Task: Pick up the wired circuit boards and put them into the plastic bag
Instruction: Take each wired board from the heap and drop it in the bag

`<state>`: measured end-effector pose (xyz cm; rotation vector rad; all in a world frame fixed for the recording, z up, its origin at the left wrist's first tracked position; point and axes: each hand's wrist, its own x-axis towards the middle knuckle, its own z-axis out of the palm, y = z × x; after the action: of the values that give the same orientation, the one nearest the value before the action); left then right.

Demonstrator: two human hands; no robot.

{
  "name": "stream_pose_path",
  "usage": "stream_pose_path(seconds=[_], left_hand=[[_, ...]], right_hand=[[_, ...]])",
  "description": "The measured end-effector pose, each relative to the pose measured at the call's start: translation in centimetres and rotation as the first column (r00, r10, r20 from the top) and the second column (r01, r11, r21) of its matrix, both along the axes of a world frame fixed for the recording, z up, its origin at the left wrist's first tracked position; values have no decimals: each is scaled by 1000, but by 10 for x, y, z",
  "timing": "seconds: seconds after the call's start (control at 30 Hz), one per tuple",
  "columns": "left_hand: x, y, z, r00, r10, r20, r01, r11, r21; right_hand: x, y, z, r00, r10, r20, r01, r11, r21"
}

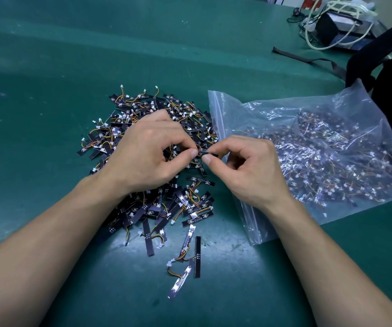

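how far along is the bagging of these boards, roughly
Done: many wired boards already lie inside the plastic bag. In hand: the left hand and right hand together pinch a single board near the bag's open edge. Left: a large pile lies on the green table, so perhaps half done.

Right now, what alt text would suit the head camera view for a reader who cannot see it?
A left hand and right hand pinch one small black circuit board between their fingers. Beneath them a heap of wired circuit boards lies on a green mat, and to the right lies a clear plastic bag already holding many more.
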<state>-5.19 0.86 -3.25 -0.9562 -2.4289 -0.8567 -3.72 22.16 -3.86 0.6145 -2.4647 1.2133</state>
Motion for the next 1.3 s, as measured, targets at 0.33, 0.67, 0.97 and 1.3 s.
stream_pose_path(seconds=[0.33,0.67,0.97,1.3], left_hand=[[0,-3,-1,999,32,30,-33,999,30],[0,-4,0,995,90,53,-93,995,46],[1,-3,3,989,140,38,-142,989,50],[-13,32,26,948,247,201,-235,969,-81]], right_hand=[[-3,2,-1,1000,-9,-19,10,1000,8],[-6,11,3,967,-253,9,253,967,13],[-14,19,-1,926,-350,141,333,934,132],[-15,20,9,905,-406,124,425,876,-228]])
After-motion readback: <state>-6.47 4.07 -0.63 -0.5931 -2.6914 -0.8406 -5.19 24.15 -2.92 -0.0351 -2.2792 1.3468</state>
